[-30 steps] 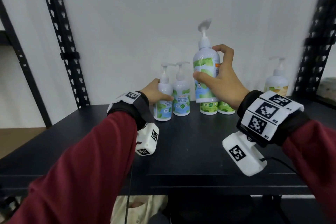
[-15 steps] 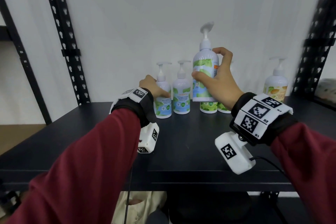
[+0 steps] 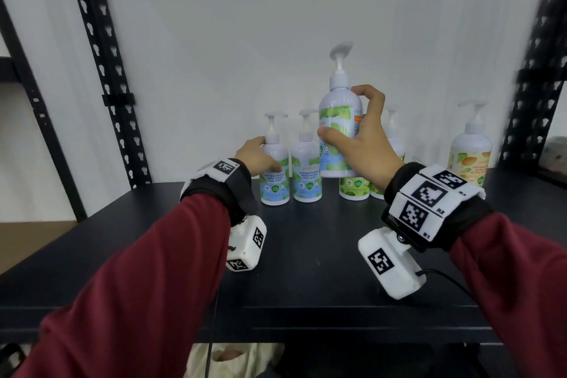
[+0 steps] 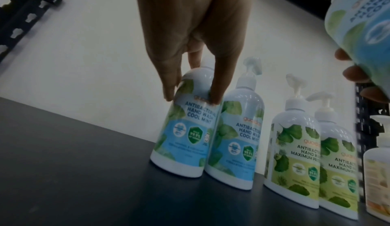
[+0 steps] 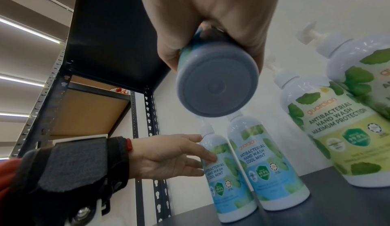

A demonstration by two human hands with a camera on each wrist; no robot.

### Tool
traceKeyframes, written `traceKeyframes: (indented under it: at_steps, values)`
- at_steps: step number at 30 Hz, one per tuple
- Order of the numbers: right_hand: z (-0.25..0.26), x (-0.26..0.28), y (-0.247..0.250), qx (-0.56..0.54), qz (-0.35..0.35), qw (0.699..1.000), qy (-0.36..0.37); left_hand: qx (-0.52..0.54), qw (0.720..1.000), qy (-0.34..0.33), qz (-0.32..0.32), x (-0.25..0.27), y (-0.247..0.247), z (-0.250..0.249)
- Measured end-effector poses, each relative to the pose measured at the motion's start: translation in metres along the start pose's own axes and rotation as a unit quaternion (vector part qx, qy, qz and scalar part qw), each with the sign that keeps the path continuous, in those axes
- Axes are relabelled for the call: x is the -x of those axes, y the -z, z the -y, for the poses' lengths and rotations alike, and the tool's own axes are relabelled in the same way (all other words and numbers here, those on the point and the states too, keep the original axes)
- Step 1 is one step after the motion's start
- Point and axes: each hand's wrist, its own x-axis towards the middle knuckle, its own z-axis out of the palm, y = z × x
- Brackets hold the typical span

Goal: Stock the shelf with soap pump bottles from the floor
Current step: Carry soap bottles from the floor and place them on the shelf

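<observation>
My right hand grips a blue-and-green mint soap pump bottle round its body and holds it in the air above the black shelf. The right wrist view shows the bottle's grey base clear of the shelf. My left hand pinches the shoulder of the leftmost mint bottle, which stands upright on the shelf. Its thumb lies on the label and the fingers reach the side and back. A second mint bottle stands touching it on the right.
Two green-labelled bottles stand behind the lifted bottle, and an orange-labelled one stands at the far right. Black perforated uprights frame the shelf, with a white wall behind. The front half of the shelf is bare.
My left hand has pushed the leftmost mint bottle back into line with its neighbour and slid up to its shoulder. My right hand still holds its bottle aloft, barely moved.
</observation>
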Motion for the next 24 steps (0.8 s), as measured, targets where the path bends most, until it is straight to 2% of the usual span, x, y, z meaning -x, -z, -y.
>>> traceKeyframes:
  at_steps: [8,14,24]
  values:
    - [-0.002,-0.001,-0.001,0.01,0.009,1.0,-0.005,-0.03,0.997,0.008,-0.071,0.005,-0.007,-0.006]
    - [-0.004,-0.003,0.0,0.01,0.009,1.0,-0.003,-0.031,0.998,-0.003,-0.054,0.003,-0.007,-0.007]
    - [-0.009,-0.007,0.0,0.003,0.008,1.0,0.011,-0.029,0.997,-0.019,-0.064,-0.005,-0.009,-0.005]
